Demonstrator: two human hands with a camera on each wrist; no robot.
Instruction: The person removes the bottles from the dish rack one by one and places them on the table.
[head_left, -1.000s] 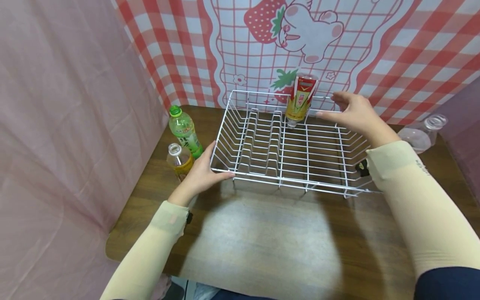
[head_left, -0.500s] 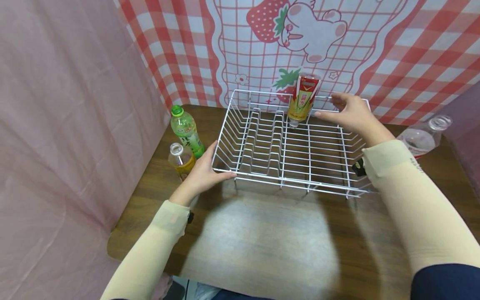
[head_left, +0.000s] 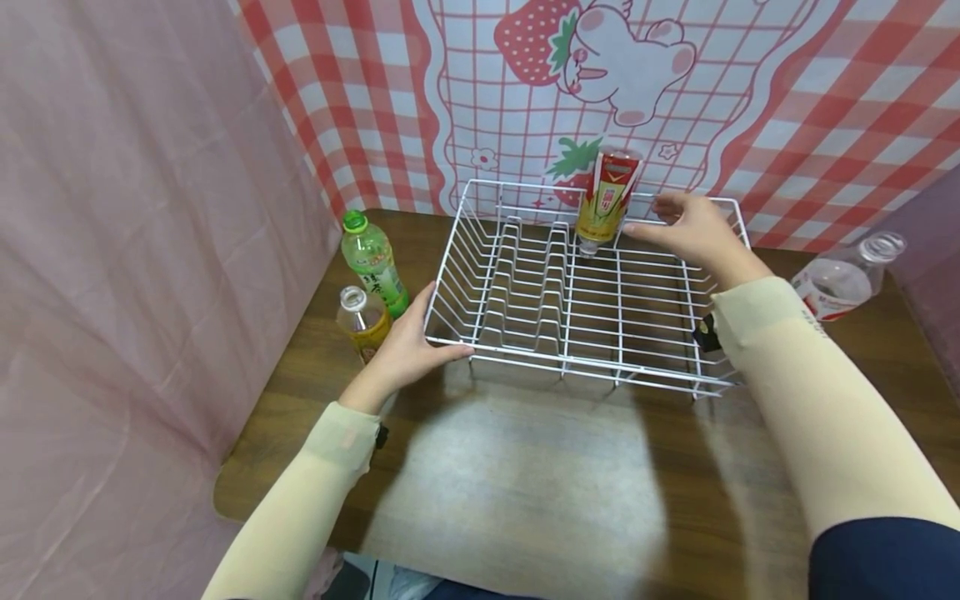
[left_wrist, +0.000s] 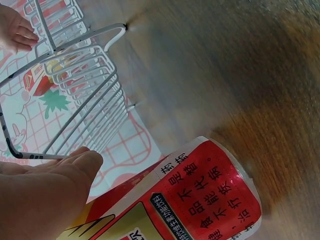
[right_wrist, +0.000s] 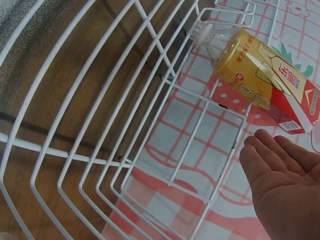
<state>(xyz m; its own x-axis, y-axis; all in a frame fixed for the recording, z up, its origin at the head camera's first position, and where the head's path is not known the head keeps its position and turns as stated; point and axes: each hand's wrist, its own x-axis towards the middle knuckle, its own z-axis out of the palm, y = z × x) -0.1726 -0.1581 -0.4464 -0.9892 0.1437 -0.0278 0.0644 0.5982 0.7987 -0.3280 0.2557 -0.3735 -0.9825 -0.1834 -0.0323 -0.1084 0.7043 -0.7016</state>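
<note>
A white wire dish rack (head_left: pixel 592 317) stands on the wooden table. My left hand (head_left: pixel 401 346) holds its front left corner, thumb over the front rim and fingers along the left side. Inside, at the back, a plastic bottle (head_left: pixel 606 200) with a red and yellow label leans upside down, neck on the wires. My right hand (head_left: pixel 693 233) is just right of this bottle, over the rack's back part, with nothing in its grasp. In the right wrist view its fingers (right_wrist: pixel 267 155) reach out flat below the bottle's label.
Left of the rack stand a green bottle (head_left: pixel 373 262) and a bottle with a yellow label (head_left: pixel 363 321), close by the left hand. A clear bottle (head_left: pixel 843 283) stands beyond the right forearm. A checked cloth (head_left: pixel 375 108) hangs behind, and a pink curtain (head_left: pixel 135 250) at left.
My right hand has moved slightly left, nearer the upside-down bottle. The left hand keeps its place on the rack corner, and the rack and bottles stay put.
</note>
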